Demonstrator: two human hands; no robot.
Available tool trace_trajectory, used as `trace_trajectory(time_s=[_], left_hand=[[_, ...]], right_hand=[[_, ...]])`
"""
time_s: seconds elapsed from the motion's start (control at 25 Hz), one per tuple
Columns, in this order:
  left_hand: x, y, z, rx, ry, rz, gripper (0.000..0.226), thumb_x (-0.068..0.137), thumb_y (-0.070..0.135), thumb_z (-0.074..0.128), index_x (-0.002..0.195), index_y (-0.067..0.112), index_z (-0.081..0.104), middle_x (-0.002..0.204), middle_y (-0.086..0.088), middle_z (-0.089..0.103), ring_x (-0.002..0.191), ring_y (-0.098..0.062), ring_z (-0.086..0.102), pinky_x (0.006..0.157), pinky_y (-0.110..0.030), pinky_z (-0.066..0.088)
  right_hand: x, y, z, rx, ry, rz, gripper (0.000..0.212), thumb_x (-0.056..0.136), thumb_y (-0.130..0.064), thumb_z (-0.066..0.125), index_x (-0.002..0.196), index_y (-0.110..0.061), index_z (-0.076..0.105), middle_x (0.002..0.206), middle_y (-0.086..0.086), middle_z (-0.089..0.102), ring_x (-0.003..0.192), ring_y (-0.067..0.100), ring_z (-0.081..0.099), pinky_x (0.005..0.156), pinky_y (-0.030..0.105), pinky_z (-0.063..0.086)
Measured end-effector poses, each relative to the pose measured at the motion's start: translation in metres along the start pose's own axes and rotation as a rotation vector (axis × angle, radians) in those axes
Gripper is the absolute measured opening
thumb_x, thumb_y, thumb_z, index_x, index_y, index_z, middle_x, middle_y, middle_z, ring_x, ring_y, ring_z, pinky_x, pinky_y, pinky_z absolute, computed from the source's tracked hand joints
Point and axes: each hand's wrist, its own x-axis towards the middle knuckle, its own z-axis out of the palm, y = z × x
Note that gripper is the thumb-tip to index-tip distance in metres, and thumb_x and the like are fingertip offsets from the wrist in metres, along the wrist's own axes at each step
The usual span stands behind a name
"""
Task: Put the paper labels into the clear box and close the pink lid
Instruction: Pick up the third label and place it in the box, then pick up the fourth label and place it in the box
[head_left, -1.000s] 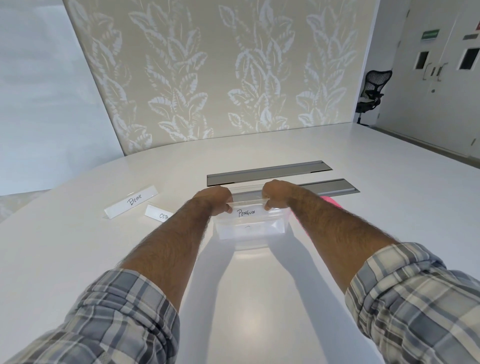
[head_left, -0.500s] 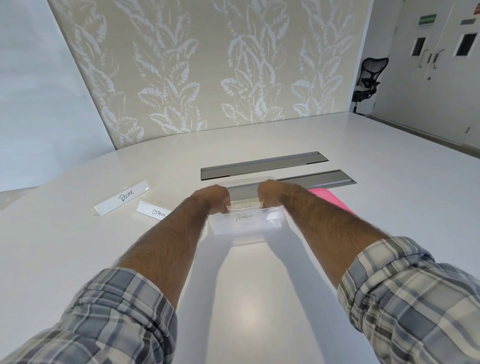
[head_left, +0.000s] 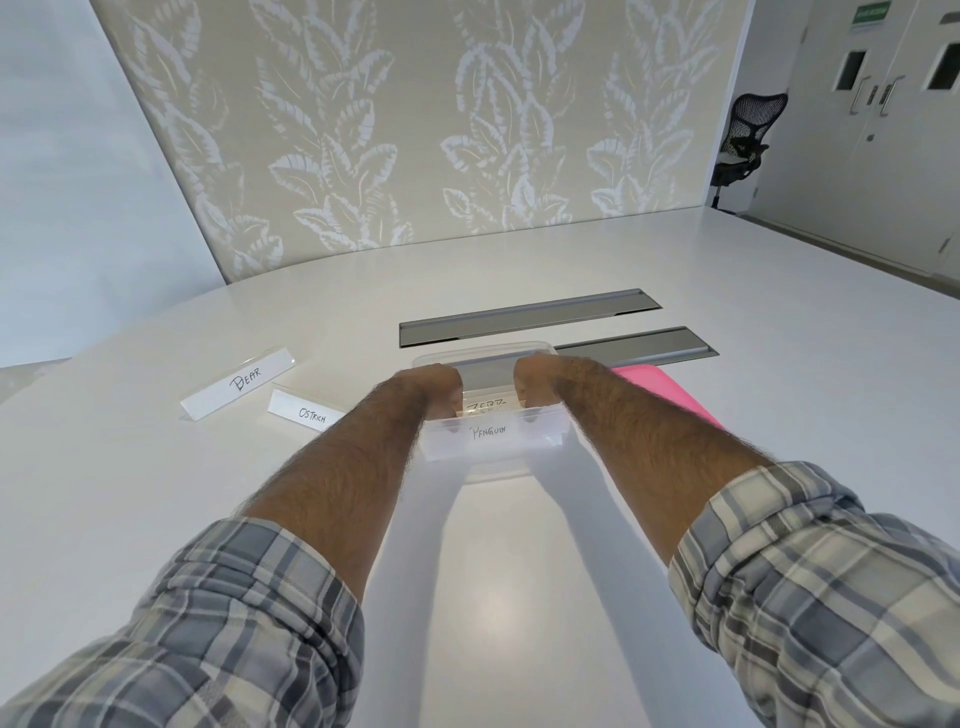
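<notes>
The clear box (head_left: 549, 429) stands on the white table at mid-view. Both hands reach down into it, fingers curled and mostly hidden behind the wrists. My left hand (head_left: 431, 387) and my right hand (head_left: 537, 379) hold the two ends of the PENGUIN label (head_left: 488, 432), which shows through the box's near wall. A ZEBRA label (head_left: 485, 406) lies inside behind it. The pink lid (head_left: 660, 387) lies flat on the table just right of the box, partly behind my right forearm. The BEAR label (head_left: 239, 384) and the OSTRICH label (head_left: 306, 413) stand on the table left of the box.
Two grey cable hatches (head_left: 524, 317) (head_left: 644, 345) are set in the table just beyond the box. A leaf-patterned wall rises behind the table. A black office chair (head_left: 743, 140) and double doors (head_left: 883, 104) are at the far right.
Both hands have lowered the PENGUIN label from above the rim down into the box. The ZEBRA label now shows between them. The camera has tilted a little.
</notes>
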Motion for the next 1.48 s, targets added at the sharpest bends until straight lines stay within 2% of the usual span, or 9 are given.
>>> trace_trajectory(time_s=[0.2, 0.36, 0.52, 0.64, 0.84, 0.96, 1.08, 1.24, 1.48], left_hand=[[0.003, 0.001, -0.001, 0.008, -0.038, 0.01, 0.031, 0.081, 0.03, 0.079, 0.108, 0.016, 0.076, 0.107, -0.003, 0.074, 0.102, -0.026, 0.066, 0.09, -0.035, 0.055], [0.003, 0.001, 0.002, 0.007, -0.032, 0.01, 0.026, 0.083, 0.028, 0.076, 0.105, 0.014, 0.078, 0.106, -0.004, 0.074, 0.103, -0.027, 0.067, 0.088, -0.033, 0.054], [-0.001, -0.003, 0.002, -0.05, 0.015, 0.013, 0.021, 0.087, 0.02, 0.063, 0.103, 0.015, 0.077, 0.101, 0.003, 0.071, 0.106, -0.025, 0.066, 0.091, -0.038, 0.055], [-0.01, -0.012, -0.003, -0.194, 0.119, -0.007, 0.023, 0.086, 0.042, 0.068, 0.099, 0.024, 0.075, 0.103, 0.008, 0.072, 0.1, -0.018, 0.064, 0.088, -0.04, 0.055], [-0.045, -0.046, 0.0, -0.216, 0.437, -0.056, 0.038, 0.094, 0.058, 0.046, 0.1, 0.03, 0.071, 0.096, 0.009, 0.07, 0.095, -0.019, 0.066, 0.069, -0.031, 0.047], [-0.067, -0.079, 0.003, -0.197, 0.474, -0.095, 0.044, 0.1, 0.055, 0.039, 0.128, 0.032, 0.064, 0.136, 0.005, 0.061, 0.125, -0.02, 0.056, 0.098, -0.038, 0.047], [-0.091, -0.113, 0.007, -0.174, 0.438, -0.136, 0.057, 0.103, 0.053, 0.037, 0.151, 0.023, 0.042, 0.166, 0.0, 0.021, 0.151, -0.021, 0.024, 0.12, -0.039, 0.024], [-0.124, -0.152, 0.017, -0.157, 0.421, -0.221, 0.064, 0.104, 0.052, 0.031, 0.159, 0.02, 0.022, 0.168, -0.005, -0.005, 0.155, -0.023, 0.001, 0.124, -0.042, 0.008], [-0.152, -0.212, 0.024, -0.154, 0.382, -0.256, 0.066, 0.103, 0.054, 0.031, 0.16, 0.023, 0.019, 0.169, -0.003, -0.003, 0.155, -0.02, 0.0, 0.124, -0.04, 0.006]], right_hand=[[0.006, 0.0, 0.004, 0.022, -0.051, 0.007, 0.039, 0.081, -0.032, 0.077, 0.06, -0.015, 0.049, 0.084, 0.003, 0.055, 0.083, 0.019, 0.052, 0.091, 0.033, 0.049], [0.007, -0.002, 0.004, -0.017, -0.067, -0.014, 0.031, 0.078, -0.03, 0.077, 0.097, -0.006, 0.073, 0.086, 0.001, 0.059, 0.088, 0.02, 0.058, 0.096, 0.037, 0.05], [0.003, 0.0, 0.002, 0.06, -0.007, 0.006, 0.017, 0.082, -0.015, 0.069, 0.071, -0.006, 0.061, 0.072, 0.003, 0.056, 0.084, 0.022, 0.056, 0.081, 0.03, 0.05], [-0.002, 0.004, -0.004, 0.191, 0.076, 0.041, 0.015, 0.083, -0.016, 0.071, 0.091, -0.004, 0.068, 0.095, 0.005, 0.068, 0.096, 0.025, 0.062, 0.079, 0.03, 0.049], [-0.008, -0.006, -0.022, 0.237, 0.258, 0.063, 0.025, 0.088, -0.029, 0.061, 0.1, -0.008, 0.068, 0.105, 0.007, 0.07, 0.099, 0.027, 0.065, 0.083, 0.035, 0.054], [-0.004, -0.024, -0.033, 0.25, 0.304, 0.04, 0.037, 0.093, -0.04, 0.055, 0.115, -0.012, 0.065, 0.12, 0.005, 0.066, 0.11, 0.025, 0.061, 0.092, 0.038, 0.051], [0.002, -0.048, -0.039, 0.316, 0.307, 0.015, 0.055, 0.093, -0.046, 0.055, 0.137, -0.013, 0.05, 0.138, 0.006, 0.056, 0.127, 0.027, 0.052, 0.103, 0.044, 0.045], [0.012, -0.087, -0.053, 0.365, 0.332, -0.044, 0.078, 0.092, -0.049, 0.056, 0.154, -0.017, 0.02, 0.152, 0.01, 0.042, 0.137, 0.031, 0.042, 0.107, 0.047, 0.041], [0.03, -0.142, -0.076, 0.33, 0.38, -0.073, 0.076, 0.091, -0.051, 0.056, 0.151, -0.016, 0.024, 0.144, 0.01, 0.048, 0.128, 0.031, 0.049, 0.101, 0.047, 0.045]])
